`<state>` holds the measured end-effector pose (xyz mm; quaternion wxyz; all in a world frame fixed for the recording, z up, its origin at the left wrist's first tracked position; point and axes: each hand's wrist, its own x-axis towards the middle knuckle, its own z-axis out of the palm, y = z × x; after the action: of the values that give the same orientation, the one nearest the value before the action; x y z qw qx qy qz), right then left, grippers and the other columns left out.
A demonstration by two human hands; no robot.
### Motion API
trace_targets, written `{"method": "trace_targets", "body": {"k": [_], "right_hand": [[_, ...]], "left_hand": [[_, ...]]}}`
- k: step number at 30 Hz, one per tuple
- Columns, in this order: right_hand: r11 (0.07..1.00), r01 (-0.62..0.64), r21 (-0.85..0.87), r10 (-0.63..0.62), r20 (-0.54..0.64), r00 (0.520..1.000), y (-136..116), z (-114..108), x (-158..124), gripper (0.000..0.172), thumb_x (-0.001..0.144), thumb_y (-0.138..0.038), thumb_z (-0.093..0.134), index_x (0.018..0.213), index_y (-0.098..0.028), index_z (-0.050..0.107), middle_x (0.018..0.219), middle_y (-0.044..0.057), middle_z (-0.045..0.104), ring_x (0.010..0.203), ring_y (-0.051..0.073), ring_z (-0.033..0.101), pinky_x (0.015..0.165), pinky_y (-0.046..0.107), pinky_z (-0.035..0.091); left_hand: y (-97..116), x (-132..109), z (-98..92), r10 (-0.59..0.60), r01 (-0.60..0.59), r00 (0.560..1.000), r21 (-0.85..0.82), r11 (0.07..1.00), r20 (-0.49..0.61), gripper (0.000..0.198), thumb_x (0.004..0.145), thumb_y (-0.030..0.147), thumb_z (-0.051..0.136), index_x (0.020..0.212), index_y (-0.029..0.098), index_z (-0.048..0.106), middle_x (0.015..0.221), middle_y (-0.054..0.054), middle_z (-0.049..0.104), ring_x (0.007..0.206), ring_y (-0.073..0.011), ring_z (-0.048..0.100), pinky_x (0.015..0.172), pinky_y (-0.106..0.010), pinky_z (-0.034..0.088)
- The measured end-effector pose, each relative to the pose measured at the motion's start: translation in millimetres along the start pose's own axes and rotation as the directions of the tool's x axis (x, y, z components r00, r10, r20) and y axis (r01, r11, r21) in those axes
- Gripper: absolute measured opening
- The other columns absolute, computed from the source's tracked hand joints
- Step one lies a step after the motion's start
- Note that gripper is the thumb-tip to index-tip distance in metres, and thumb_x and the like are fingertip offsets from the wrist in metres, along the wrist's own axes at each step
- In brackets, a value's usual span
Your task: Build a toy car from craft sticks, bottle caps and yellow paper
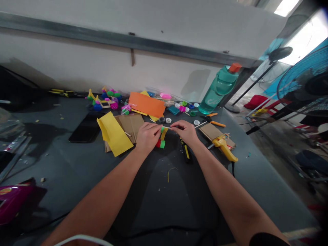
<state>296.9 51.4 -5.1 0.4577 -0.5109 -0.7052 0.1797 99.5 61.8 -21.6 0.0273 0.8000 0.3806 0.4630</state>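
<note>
Two hands — left, right — pinch one thin white stick.

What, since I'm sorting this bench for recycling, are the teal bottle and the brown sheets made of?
The teal water bottle looks like glossy translucent plastic, as light passes through its wall. The brown sheets look like cardboard, from their dull, unpainted surface, though no corrugation can be made out from here.

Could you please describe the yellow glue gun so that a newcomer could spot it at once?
Below the tall teal water bottle with an orange cap, at the back of the dark table, look right of the right hand. A chunky yellow hot glue gun rests on brown cardboard there, and its dark cord sets it apart from the slim black-and-yellow tool nearby.
</note>
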Motion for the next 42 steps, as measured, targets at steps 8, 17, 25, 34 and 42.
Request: {"method": "trace_targets", "body": {"k": [8,17,25,34,42], "right_hand": [[0.999,-0.001,-0.042,0.0,-0.026,1.0,-10,-3,-1,0.011,0.078,-0.029,0.062,0.077,-0.021,0.069,0.073,0.001,0.065,0.062,0.013,0.054,0.06,0.026,0.042],[0.995,-0.024,0.092,0.043,-0.214,0.976,-39,-7,3,0.009,0.076,-0.027,0.061,0.076,-0.02,0.066,0.068,-0.002,0.06,0.056,0.01,0.048,0.054,0.024,0.038],[0.971,-0.032,0.239,0.08,-0.194,0.978,-90,-15,-6,0.008,0.075,-0.027,0.063,0.075,-0.019,0.065,0.064,-0.002,0.057,0.055,0.01,0.045,0.053,0.024,0.036],[0.737,-0.377,0.561,0.444,0.02,0.896,-122,19,-53,0.015,0.072,-0.032,0.062,0.068,-0.019,0.057,0.055,-0.006,0.051,0.044,0.007,0.035,0.044,0.022,0.028],[0.778,-0.427,0.461,0.487,-0.013,0.873,-115,26,-66,0.015,0.071,-0.032,0.06,0.064,-0.02,0.055,0.056,-0.005,0.05,0.045,0.008,0.035,0.043,0.022,0.027]], "left_hand": [[-3,15,-20.5,-0.03,0.028,0.999,0.083,0.996,0.02,0.026,0.087,0.018,0.05,0.105,0.019,0.069,0.099,-0.007,0.071,0.092,-0.0216,0.059,0.086,-0.037,0.045],[-73,21,-105.5,-0.23,0.057,0.772,0.295,0.954,0.592,0.016,0.075,0.016,0.058,0.082,0.021,0.072,0.085,-0.006,0.07,0.088,-0.0229,0.06,0.083,-0.034,0.04],[-52,14,-87.7,-0.296,0.267,0.845,0.129,0.955,0.446,0.009,0.076,0.016,0.058,0.069,0.018,0.063,0.08,-0.007,0.065,0.087,-0.0216,0.058,0.083,-0.036,0.043],[74,-2,-74.1,-0.6,0.624,0.587,-0.776,-0.093,0.544,0.022,0.072,0.019,0.069,0.093,0.013,0.066,0.075,-0.004,0.067,0.069,-0.0127,0.063,0.073,-0.029,0.053],[82,-16,-69.6,-0.642,0.606,0.533,-0.778,-0.167,0.552,0.018,0.067,0.023,0.074,0.082,0.015,0.069,0.084,-0.006,0.071,0.079,-0.0165,0.067,0.083,-0.033,0.052]]}}
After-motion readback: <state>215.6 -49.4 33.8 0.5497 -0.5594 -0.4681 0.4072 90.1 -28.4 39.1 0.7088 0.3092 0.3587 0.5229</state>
